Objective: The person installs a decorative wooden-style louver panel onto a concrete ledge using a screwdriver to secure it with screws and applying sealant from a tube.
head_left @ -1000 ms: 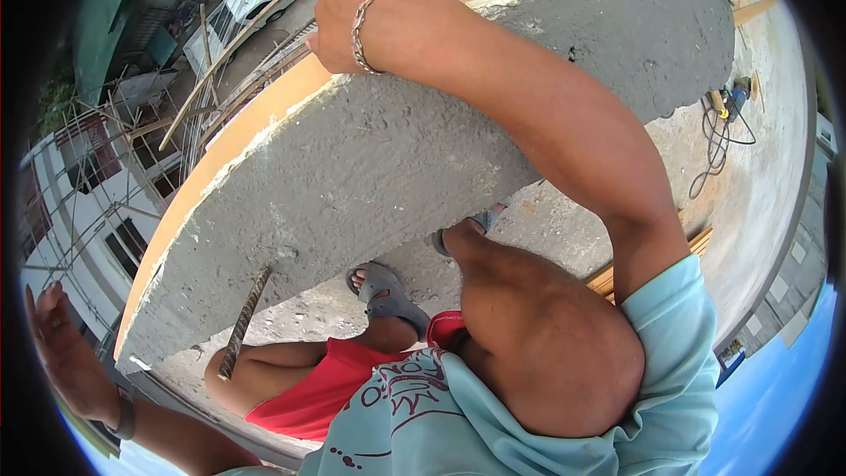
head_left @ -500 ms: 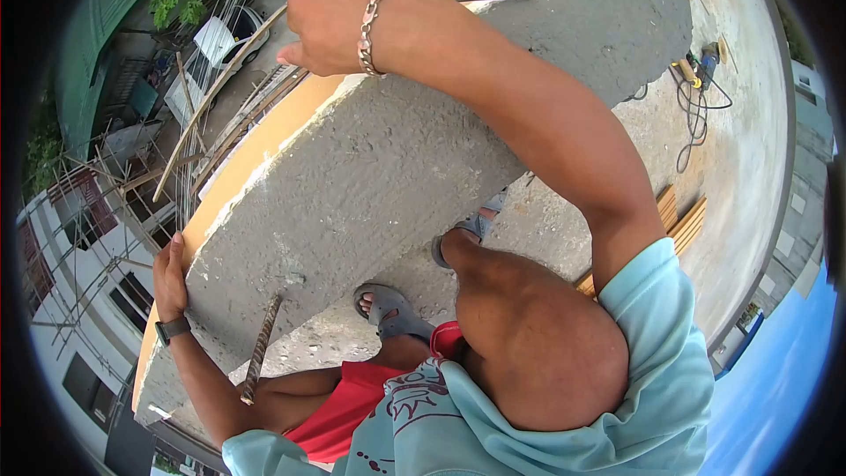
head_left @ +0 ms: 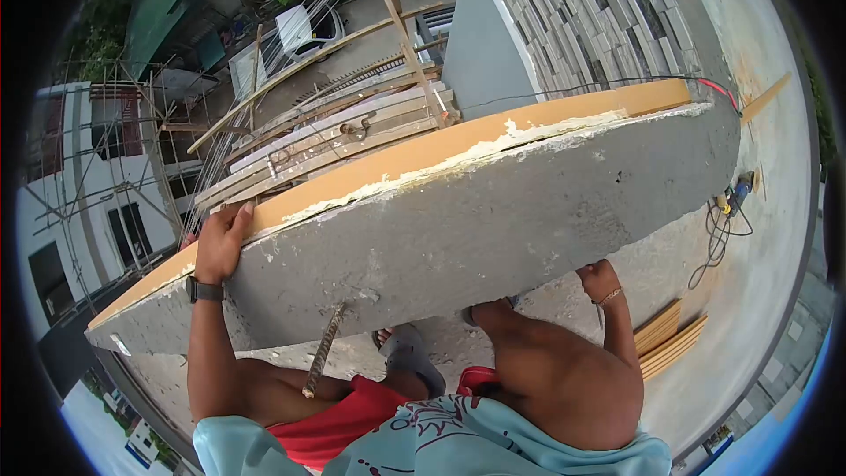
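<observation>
A long grey concrete ledge (head_left: 441,229) crosses the view, with an orange trim (head_left: 458,141) along its far edge and rough cream filler at the joint. My left hand (head_left: 222,242) grips the trim and ledge edge at the left, fingers over the far side. Beside the ledge's near edge, my right hand (head_left: 600,282) is closed around a thin dark tool (head_left: 602,316), mostly hidden by the hand. From the ledge's near part sticks out a ribbed steel bar (head_left: 324,351).
Wooden planks (head_left: 352,137) and scaffolding (head_left: 106,159) lie beyond the ledge, over a drop with a parked vehicle (head_left: 308,31). A corded power tool (head_left: 736,196) and wooden strips (head_left: 674,339) rest on the floor at right. A stone-patterned wall (head_left: 599,13) stands beyond.
My right hand has moved from over the trim back to the ledge's near side at the right. My left hand stays on the edge. The view has shifted, showing more of the trim.
</observation>
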